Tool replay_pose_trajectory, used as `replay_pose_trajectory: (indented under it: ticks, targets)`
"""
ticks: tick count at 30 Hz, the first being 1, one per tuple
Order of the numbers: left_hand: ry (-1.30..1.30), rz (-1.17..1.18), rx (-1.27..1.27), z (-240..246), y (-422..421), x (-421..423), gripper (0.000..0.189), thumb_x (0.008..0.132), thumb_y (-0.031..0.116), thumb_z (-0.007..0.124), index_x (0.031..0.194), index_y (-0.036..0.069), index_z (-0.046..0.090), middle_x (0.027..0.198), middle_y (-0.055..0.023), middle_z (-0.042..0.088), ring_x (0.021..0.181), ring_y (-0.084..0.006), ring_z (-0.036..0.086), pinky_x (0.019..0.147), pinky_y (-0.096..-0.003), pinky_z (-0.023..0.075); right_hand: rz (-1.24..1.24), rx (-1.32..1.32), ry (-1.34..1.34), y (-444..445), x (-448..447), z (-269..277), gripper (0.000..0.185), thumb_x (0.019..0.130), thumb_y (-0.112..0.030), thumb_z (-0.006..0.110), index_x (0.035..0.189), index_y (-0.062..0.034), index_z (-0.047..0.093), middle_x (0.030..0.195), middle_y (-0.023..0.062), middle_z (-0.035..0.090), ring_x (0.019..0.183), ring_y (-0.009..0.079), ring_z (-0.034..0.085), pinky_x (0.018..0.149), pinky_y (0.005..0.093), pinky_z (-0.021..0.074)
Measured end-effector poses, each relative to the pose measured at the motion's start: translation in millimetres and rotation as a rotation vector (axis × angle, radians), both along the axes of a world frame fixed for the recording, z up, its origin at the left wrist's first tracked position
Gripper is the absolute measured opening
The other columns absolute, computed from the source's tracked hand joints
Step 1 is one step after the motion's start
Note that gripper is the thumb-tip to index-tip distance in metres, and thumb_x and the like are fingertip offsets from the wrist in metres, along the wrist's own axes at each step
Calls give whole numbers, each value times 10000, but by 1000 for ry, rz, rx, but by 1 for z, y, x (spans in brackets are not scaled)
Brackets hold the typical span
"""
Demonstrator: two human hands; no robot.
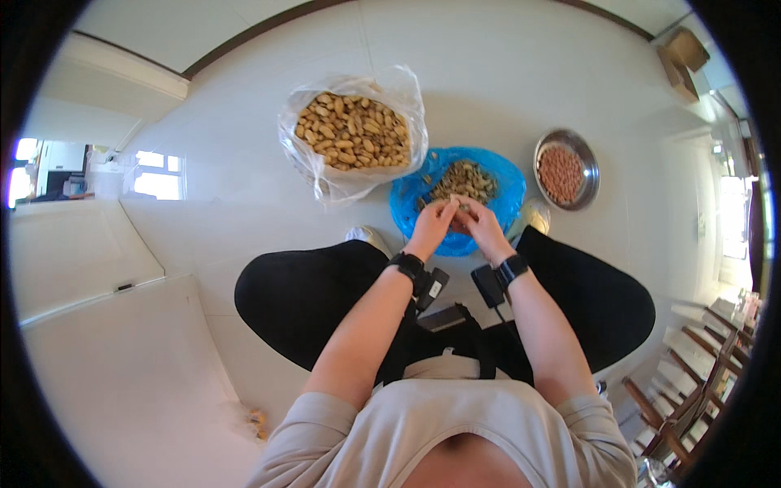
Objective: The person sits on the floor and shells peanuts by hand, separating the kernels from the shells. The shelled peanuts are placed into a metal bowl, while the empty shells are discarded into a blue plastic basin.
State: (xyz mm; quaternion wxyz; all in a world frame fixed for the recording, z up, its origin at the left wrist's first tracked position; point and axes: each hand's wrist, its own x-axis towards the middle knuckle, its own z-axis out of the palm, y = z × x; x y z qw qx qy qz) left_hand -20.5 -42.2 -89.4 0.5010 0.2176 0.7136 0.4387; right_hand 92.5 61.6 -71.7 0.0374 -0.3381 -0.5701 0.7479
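Over a blue plastic bag spread open on the floor, my left hand and my right hand meet at the fingertips. A small pale piece, seemingly peanut shell, is pinched in my left fingers. My right fingers are curled around something small that they mostly hide, likely a peanut. Empty-looking peanut shells lie heaped in the blue bag just beyond my hands. Up and to the left, unshelled peanuts fill a clear plastic bag. To the right, shelled reddish peanuts sit in a steel bowl.
My shoes flank the blue bag, close to its sides. White panels stand at the left. Wooden chairs are at the lower right, and an open cardboard box is at the far upper right.
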Motion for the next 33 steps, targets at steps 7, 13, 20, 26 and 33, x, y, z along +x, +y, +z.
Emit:
replay_pose_trajectory:
  ticks: [7,13,20,26,33]
  targets:
    - [485,123,177,7,9,6,249,917,232,500,827,3,541,865,-166,547,756,-341,529,632,-451,405,-28,-82,-165,-14,-10,9,415,962,-238,492,1355,-143,398,1171,37,547,1038,162,561,762,304,499]
    - [439,57,104,23,14,20,210,875,245,535,814,45,557,857,-166,571,778,-353,567,643,-441,458,-424,-537,-1,-22,-13,2,470,945,-484,404,1197,-105,523,1106,82,580,989,224,562,833,377,470]
    - [605,-104,173,26,8,34,171,823,146,533,961,57,580,962,-156,612,862,-347,596,686,-437,495,-525,-606,-70,-15,-23,-9,462,947,-470,431,921,-32,578,832,94,584,781,235,566,726,399,491]
    - [476,-178,-28,29,11,34,195,883,223,458,1011,131,573,1035,-148,607,873,-356,607,705,-442,494,-471,-464,-74,-12,-21,-3,503,961,-470,382,901,-15,588,813,95,606,750,205,569,704,358,473]
    - [472,-161,91,34,13,9,273,942,260,451,1066,65,595,857,-175,640,799,-356,623,660,-426,476,-23,-306,-250,10,-9,17,439,888,-571,481,920,-151,606,633,-48,452,535,72,394,496,218,337]
